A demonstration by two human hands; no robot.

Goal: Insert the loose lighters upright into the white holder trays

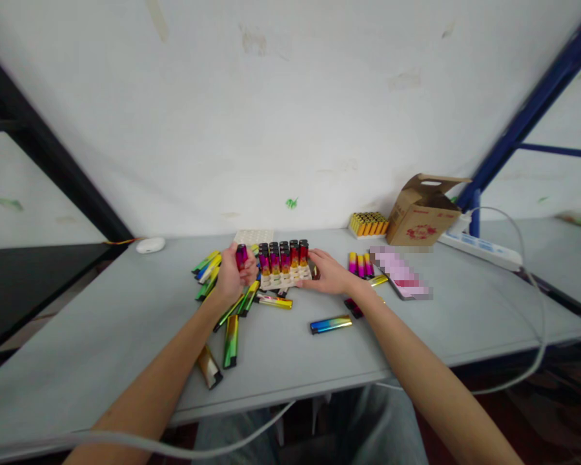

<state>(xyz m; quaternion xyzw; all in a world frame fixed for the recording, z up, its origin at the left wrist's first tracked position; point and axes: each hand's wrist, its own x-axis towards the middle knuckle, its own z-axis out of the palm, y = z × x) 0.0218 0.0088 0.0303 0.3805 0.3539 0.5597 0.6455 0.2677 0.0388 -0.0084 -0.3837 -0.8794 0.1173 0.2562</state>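
A white perforated tray (285, 280) holds rows of upright lighters (285, 257) in purple, red and gold with black tops. My left hand (233, 274) is closed around a purple lighter (241, 256), just left of the tray. At the tray's right end, my right hand (326, 272) grips its edge with the fingers behind and the thumb at the front. Loose green, yellow and blue lighters (231, 341) lie to the left and below my left hand. A blue and gold lighter (331, 324) rests nearer the table's front edge.
Behind stands an unfilled tray (255, 237). On the right are a block of orange batteries (369, 224), an open cardboard box (422, 216), pink and yellow cells (361, 265), a phone (403, 274) and a power strip (484, 250). A white case (150, 245) sits back left.
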